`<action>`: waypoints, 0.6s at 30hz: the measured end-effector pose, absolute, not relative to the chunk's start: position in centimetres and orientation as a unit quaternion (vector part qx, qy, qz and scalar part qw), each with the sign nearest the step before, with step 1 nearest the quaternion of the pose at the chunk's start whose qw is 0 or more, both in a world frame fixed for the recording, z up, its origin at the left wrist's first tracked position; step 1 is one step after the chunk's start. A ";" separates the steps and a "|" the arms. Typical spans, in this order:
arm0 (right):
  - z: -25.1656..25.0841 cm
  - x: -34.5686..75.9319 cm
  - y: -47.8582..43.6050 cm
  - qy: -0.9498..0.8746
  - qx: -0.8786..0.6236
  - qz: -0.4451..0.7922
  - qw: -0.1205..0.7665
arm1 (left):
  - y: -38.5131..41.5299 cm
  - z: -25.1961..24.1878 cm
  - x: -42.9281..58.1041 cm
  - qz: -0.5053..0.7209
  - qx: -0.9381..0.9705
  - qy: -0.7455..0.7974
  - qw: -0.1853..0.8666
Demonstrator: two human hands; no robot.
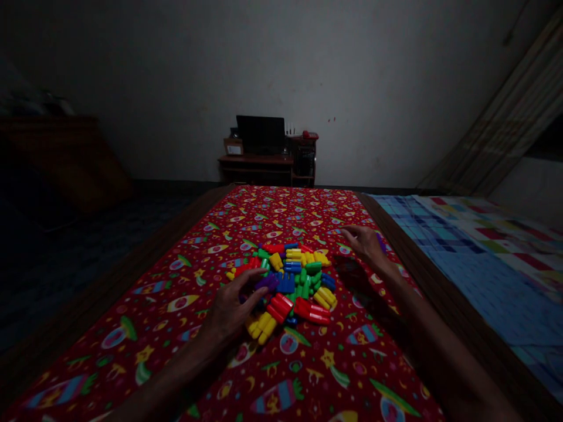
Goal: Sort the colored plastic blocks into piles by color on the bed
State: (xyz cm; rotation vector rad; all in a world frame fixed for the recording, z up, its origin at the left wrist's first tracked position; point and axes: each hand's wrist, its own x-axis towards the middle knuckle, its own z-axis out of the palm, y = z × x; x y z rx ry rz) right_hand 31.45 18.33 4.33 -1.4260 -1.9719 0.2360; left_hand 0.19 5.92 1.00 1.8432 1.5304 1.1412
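1. Left forearm (180,366) and right forearm (440,328) nearest camera, over red printed cloth (211,404).
2. Left hand (226,308): thumb and index parted, purple block (268,283) between their tips; can't tell if pinched.
3. Right hand (368,245): fingers loosely bent, shadow underneath, apart from pile; can't tell if gripping. Purple piece (382,242) just beside its outer edge.
4. Block pile (303,281): between both hands' fingers, mostly right of left fingertips. Red block (280,307) and yellow block (263,327) on near side of left thumb.
5. Risks: low left thumb could bump those two; weak pinch could drop purple block among crowded neighbours.
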 end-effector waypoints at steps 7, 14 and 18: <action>4.5 22.4 11.3 -0.865 -0.268 0.354 0.236 | 5.4 1.3 0.7 0.415 0.680 0.545 0.260; 4.2 23.7 13.4 -0.849 -0.332 0.311 0.269 | 5.1 1.0 0.7 0.408 0.702 0.526 0.253; 5.2 28.9 17.5 -0.813 -0.428 0.222 0.326 | 5.6 0.9 -0.2 0.410 0.714 0.533 0.193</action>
